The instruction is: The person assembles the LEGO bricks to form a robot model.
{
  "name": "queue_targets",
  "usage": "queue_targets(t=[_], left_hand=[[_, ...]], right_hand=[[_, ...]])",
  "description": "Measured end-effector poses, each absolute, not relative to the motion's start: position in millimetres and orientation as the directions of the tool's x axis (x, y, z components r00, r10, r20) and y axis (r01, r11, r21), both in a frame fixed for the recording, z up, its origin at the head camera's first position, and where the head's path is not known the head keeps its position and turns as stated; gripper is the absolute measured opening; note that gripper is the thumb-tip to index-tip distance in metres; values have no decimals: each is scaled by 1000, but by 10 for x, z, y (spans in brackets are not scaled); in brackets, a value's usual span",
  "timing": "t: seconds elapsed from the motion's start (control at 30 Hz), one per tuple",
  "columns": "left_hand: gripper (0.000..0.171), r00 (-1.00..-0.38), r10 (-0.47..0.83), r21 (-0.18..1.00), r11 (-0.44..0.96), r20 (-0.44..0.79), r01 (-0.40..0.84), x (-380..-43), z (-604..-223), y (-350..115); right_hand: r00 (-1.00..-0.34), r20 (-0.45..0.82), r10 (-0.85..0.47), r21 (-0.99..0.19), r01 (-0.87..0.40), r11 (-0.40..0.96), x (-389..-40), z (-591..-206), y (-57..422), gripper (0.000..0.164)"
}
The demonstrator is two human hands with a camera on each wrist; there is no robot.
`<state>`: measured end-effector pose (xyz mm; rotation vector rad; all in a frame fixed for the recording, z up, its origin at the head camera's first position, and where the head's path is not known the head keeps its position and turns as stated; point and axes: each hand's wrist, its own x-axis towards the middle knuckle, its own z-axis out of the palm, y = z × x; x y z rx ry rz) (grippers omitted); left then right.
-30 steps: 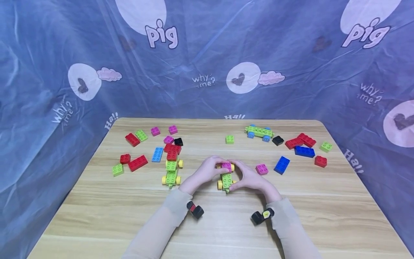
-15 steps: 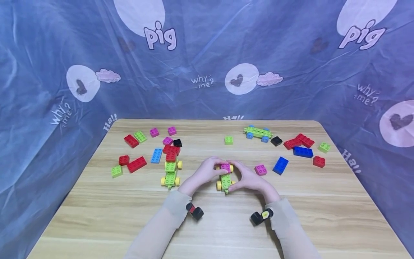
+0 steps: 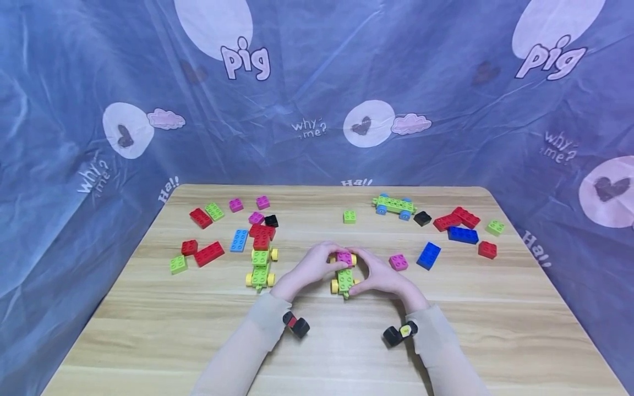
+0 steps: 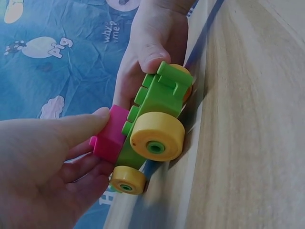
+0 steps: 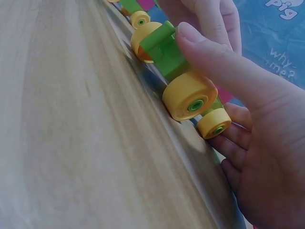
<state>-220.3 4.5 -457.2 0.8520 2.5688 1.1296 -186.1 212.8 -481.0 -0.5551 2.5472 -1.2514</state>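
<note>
In the head view a green toy car base (image 3: 345,280) with yellow wheels stands on the table, with a magenta building brick (image 3: 345,259) on its far end. My left hand (image 3: 317,265) pinches this brick between thumb and fingers, as the left wrist view also shows. From the other side my right hand (image 3: 378,273) grips the car base, its thumb on the near end and its fingers round the far wheels (image 5: 214,124). To the left stands another green car base (image 3: 260,276) with yellow wheels and red bricks (image 3: 261,240) at its far end.
A blue-wheeled green car base (image 3: 394,204) stands at the back right. Red, blue, black and green bricks lie right of my hands, with a magenta brick (image 3: 398,262) closest. More loose bricks, including a light blue one (image 3: 239,241), lie left. A printed blue cloth (image 3: 317,82) hangs behind the table.
The head view has tilted slightly, so everything sits a little lower in it. Both hands keep the same hold on the magenta brick and the car base.
</note>
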Motion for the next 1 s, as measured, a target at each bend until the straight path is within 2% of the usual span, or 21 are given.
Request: queue_targets(t=[0.27,0.57,0.87,1.0], left_hand=[[43,-786,617,726,529,26,440,-2207,-4507,-7],[43,-766,639,735,487,69,472,-2177,-4233,-142],[39,-717,677,705,427,166,566,-2148,-3925,-402],[38,-699,667,672,396,258,626,-2208,-3805,-650]], right_hand=[[-898,-66,-434,-797,-214,565,-1847,-4788,2125,108],[-903,-68,-423,-779,-217,588,-1846,-4805,2126,109],[-908,-62,-414,-781,-214,587,-1846,-4834,2126,111],[-908,-51,-417,-786,-221,577,-1842,-4832,2119,112]])
